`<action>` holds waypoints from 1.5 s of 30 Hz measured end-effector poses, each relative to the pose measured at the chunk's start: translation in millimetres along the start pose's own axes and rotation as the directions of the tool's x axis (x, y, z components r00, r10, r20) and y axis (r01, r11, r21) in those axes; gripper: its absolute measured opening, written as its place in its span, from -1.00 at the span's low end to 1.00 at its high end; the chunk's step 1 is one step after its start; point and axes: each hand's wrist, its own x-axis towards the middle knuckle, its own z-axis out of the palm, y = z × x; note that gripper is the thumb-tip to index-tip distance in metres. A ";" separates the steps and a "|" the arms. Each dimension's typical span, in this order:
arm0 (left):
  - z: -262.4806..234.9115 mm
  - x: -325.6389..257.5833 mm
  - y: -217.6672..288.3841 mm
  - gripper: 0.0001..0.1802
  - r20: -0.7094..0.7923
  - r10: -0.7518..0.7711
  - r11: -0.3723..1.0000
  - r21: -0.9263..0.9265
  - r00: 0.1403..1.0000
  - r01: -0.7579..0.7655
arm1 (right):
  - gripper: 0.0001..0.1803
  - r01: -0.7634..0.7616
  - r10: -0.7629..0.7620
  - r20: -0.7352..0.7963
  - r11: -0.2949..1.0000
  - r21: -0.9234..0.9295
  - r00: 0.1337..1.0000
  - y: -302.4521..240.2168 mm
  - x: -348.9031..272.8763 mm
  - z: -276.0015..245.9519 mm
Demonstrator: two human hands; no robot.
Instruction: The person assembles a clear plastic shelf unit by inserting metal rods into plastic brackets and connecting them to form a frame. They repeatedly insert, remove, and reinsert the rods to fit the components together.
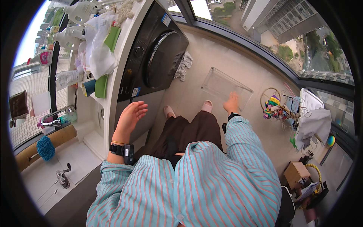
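My left hand (135,112) hangs in the air beside the dark front-loading washing machine (154,56), palm turned inward and fingers stretched. It holds nothing. On the right, my right hand (231,103) is also bare, its fingers extended over the near part of a clear rectangular plastic tray or lid (232,80) on the floor. Whether it touches that piece I cannot tell. A crumpled grey-white cloth (183,66) lies on the floor against the washing machine, whose round door looks closed.
A white counter (126,34) on the left carries bottles, plastic bags and a green box (101,86), with a tap (56,118) beyond. At right stand a bundle of colourful cloth strips (272,107), a white bag (314,126) and a wooden box (297,174). Windows border the far side.
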 end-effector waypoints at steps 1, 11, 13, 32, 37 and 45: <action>-0.7 -4.0 -0.8 -0.63 -0.010 0.000 1.000 0.002 1.000 0.000 | -0.11 -0.002 0.002 0.014 0.999 0.038 1.000 -8.3 4.2 3.1; -54.9 -50.1 -11.9 -0.69 -0.129 0.054 0.994 -0.088 0.990 -0.066 | -0.09 0.169 -0.135 0.298 0.981 -0.092 0.945 -33.1 58.3 25.3; -72.1 -57.8 -16.0 -0.69 -0.165 0.072 0.986 -0.139 0.984 -0.095 | -0.26 0.185 -0.169 0.326 0.983 -0.018 0.930 -27.8 71.9 24.8; -537.8 -26.6 -194.4 -0.56 -0.609 -0.237 0.777 -0.586 0.757 -0.228 | -0.59 0.158 -0.418 0.630 0.890 0.427 0.655 -385.1 -184.4 -108.6; -585.3 43.6 -240.4 -0.44 -0.631 -0.172 0.937 -0.343 0.757 -0.073 | -0.64 0.376 -0.562 0.686 0.825 0.423 0.461 -553.7 -309.9 -102.6; -583.7 99.1 -262.0 -0.52 -0.586 -0.208 0.945 -0.327 0.783 0.007 | -0.56 0.716 -0.568 0.796 0.644 0.271 0.210 -737.4 -392.8 -23.9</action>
